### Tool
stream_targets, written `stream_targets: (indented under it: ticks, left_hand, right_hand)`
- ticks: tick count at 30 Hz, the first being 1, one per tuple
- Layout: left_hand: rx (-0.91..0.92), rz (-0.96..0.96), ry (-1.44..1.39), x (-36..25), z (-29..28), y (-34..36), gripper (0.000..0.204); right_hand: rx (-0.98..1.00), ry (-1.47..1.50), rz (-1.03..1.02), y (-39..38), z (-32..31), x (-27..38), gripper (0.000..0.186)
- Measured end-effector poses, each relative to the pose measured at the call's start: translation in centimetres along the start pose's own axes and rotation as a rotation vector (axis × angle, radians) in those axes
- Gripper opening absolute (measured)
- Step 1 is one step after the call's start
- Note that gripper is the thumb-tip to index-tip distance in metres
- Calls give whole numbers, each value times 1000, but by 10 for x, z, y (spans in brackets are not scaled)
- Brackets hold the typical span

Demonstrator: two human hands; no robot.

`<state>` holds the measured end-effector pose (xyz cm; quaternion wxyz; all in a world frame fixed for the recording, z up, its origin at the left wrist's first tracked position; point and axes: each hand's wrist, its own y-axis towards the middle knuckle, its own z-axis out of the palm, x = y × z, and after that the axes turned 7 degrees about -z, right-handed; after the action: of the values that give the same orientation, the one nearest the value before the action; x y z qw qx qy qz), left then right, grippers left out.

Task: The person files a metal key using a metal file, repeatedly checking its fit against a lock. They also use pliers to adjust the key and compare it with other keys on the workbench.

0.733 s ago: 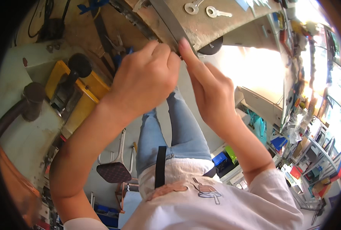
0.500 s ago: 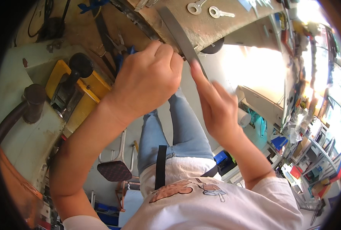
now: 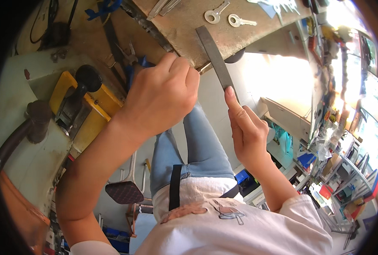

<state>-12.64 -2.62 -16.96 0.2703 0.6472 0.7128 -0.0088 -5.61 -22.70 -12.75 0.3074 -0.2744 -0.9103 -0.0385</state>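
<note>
My right hand (image 3: 249, 131) is closed round the near end of a flat grey file (image 3: 216, 59), its thumb lying along the top. The file slants up and left, its far end over the wooden bench (image 3: 182, 34). At the bench's front edge my left hand (image 3: 161, 93) is closed in a fist, back of the hand upward. A small thin metal piece (image 3: 205, 68) shows between that fist and the file; what the fingers hold is mostly hidden. Two metal keys, one round-headed key (image 3: 212, 17) and another key (image 3: 235, 20), lie on the bench beyond the file.
Blue-handled pliers (image 3: 131, 58) lie left of my fist. A machine with a yellow part (image 3: 99, 106) and black knob (image 3: 88, 78) stands at left. More keys (image 3: 278, 6) lie at the bench's far right. A stool (image 3: 124, 192) is below; crowded shelves (image 3: 355, 170) stand at right.
My right hand has drawn the file back toward me and slightly right, so less of it lies over the bench. My left fist stays at the bench edge, shifted slightly in view.
</note>
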Motion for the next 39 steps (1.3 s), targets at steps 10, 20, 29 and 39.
stream_targets:
  ticks: [10,20,29,39]
  left_hand:
    - [23,2,-8,0,-2,0,10]
    - [-6,16,9,1,0,1,10]
    - [-4,15,24,2,-1,0,11]
    - [-26,19,-2,3,1,0,11]
  right_hand:
    - [-51,-84,-88,11,4,2,54]
    - [-31,-100,-128,27,5,7,51]
    - [-72,-134,-146,30,9,4,61]
    - [-133,-133,-231,50,19,12,60]
